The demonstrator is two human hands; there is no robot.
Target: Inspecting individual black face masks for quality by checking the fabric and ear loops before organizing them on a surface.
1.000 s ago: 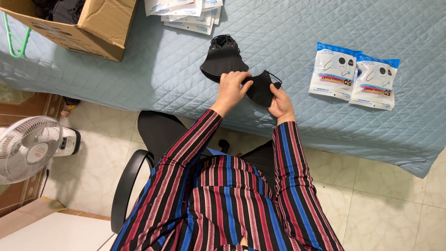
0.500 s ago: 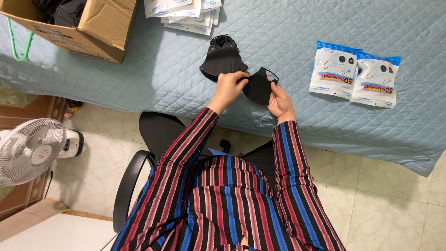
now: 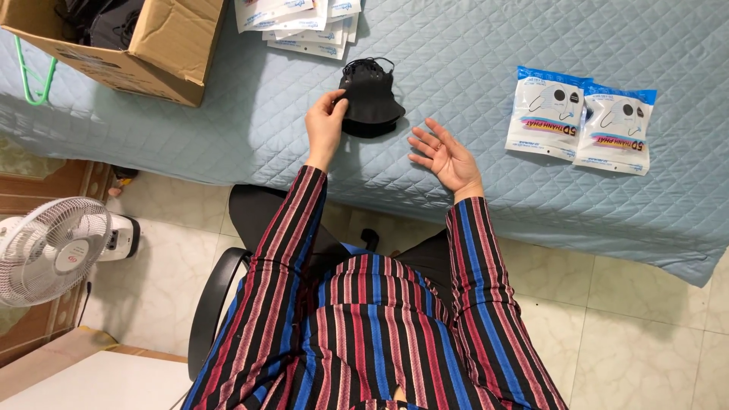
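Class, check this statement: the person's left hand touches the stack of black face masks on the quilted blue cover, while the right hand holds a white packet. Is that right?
Not quite. In the head view the right hand holds nothing: it lies open, palm up, on the quilted blue cover. The two white packets lie apart from it. The left hand does touch the stack of black face masks.

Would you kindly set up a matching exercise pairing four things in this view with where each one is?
Things:
1. stack of black face masks
2. brown cardboard box
3. two white-and-blue sealed packets
4. white electric fan

Places:
A. on the tiled floor, left of the bed
B. on the quilt, right of the open right hand
C. at the quilt's top left corner
D. touched by the left hand

Pairs: 1-D, 2-C, 3-B, 4-A
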